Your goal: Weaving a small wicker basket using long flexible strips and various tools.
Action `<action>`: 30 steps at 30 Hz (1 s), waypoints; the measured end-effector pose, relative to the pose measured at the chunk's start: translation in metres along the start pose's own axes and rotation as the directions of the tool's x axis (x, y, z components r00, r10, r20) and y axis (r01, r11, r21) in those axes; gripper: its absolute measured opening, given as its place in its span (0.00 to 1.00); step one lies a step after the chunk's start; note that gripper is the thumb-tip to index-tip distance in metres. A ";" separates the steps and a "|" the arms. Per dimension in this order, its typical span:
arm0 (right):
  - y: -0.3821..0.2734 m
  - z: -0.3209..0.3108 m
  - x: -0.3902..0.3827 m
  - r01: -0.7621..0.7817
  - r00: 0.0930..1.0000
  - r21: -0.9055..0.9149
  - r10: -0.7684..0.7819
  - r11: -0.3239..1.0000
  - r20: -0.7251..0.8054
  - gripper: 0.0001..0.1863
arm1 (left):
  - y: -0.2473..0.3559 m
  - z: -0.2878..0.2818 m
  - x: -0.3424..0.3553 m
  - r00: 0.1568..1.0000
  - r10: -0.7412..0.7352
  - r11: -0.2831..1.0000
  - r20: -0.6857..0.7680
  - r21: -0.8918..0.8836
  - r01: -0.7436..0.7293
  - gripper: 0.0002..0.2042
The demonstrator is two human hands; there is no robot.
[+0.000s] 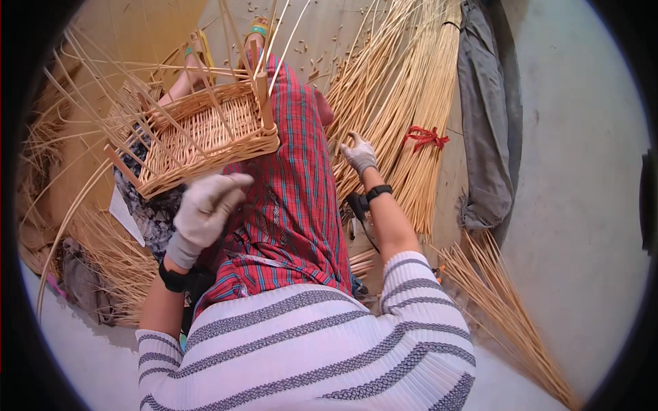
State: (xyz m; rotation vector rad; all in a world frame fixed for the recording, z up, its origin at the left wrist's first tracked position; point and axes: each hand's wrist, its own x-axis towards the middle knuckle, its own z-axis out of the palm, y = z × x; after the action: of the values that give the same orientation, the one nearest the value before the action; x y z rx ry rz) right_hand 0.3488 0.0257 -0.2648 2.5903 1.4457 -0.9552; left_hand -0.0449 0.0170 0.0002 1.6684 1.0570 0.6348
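Note:
A rectangular wicker basket point(199, 130) rests on my left leg, part-woven, with wooden posts at its corners and long loose canes fanning up and left. My left hand point(209, 209), in a pale glove, hovers just below the basket's near edge; its fingers are loosely bent and apart, with nothing visible in them. Over to the right, my right hand point(359, 152) is also gloved and reaches to the edge of a spread of long canes point(384, 89). Its thumb and fingertips stand apart, and no cane shows in its grasp.
A red tie point(425, 138) binds part of the cane bundle. Grey cloth point(488, 116) lies along its right side. More canes point(510, 315) lie at lower right, and loose strands point(113, 253) at left. Small cane offcuts point(301, 48) are scattered on the floor ahead.

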 end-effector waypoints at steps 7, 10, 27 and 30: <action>0.024 0.003 0.050 -0.043 0.994 0.481 0.087 0.876 -0.070 0.24 | -0.010 0.014 0.003 0.880 0.097 0.914 0.464 0.308 -0.263 0.12; 0.012 -0.059 0.016 0.125 0.992 0.973 -0.059 0.194 -0.115 0.17 | -0.007 0.017 0.003 0.958 0.076 0.984 0.275 0.133 -0.116 0.11; -0.158 -0.112 -0.179 -0.034 0.870 0.972 -0.485 -0.231 -0.085 0.10 | -0.032 -0.015 -0.050 0.993 0.012 0.915 0.118 0.400 -0.059 0.03; -0.163 -0.130 -0.175 0.233 0.863 0.972 -0.455 -0.027 -0.219 0.10 | -0.035 -0.037 -0.041 0.983 0.096 0.981 -0.158 0.183 -0.067 0.16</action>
State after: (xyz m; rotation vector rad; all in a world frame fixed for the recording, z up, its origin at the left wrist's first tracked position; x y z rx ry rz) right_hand 0.2197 0.0246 -0.0251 2.4115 1.7422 -3.2390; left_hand -0.1062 0.0017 -0.0169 1.8452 1.1977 0.7631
